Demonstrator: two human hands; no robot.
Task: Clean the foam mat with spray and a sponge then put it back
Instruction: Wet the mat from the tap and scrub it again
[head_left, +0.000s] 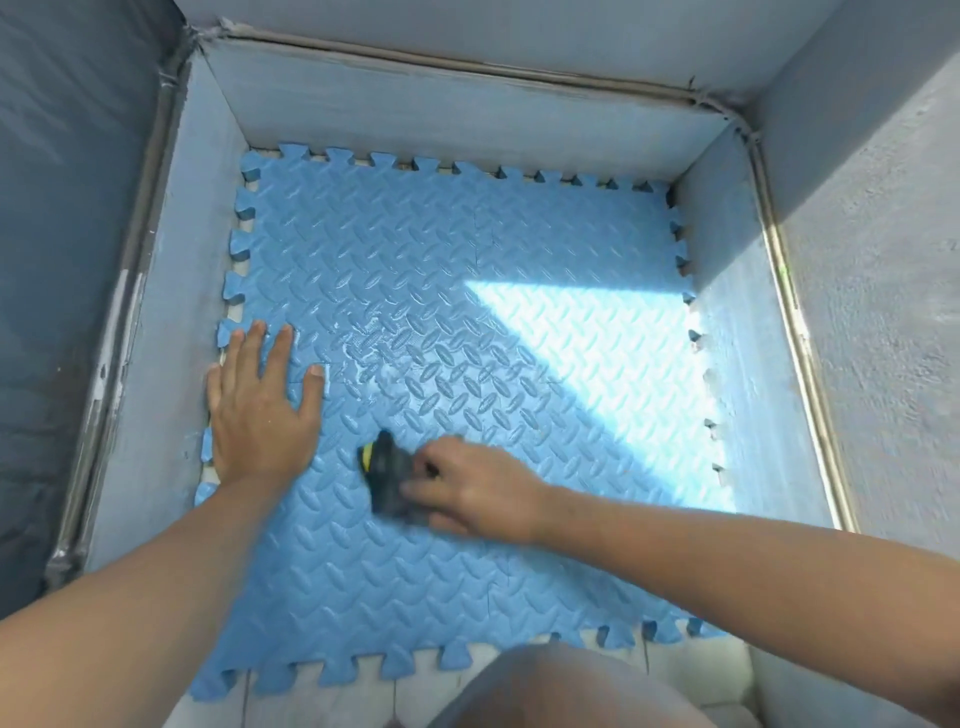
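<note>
Near mat's left edge: left hand (258, 410) spread flat on mat (519, 291).
Right hand (467, 491): pinching sponge (388, 475).
Risk: mat may slide or buckle if the pinning hand lifts.

The foam mat (467, 322) lay flat inside a walled enclosure (332, 114). The left hand (260, 410) pressed on its left edge. To its right, mid-mat, the right hand (472, 491) held the sponge (389, 475).

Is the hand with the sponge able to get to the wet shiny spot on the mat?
Probably yes. The right hand holds the sponge just below the wet patch on the foam mat, with only bare mat between them. The left hand presses flat off to the side.
</note>
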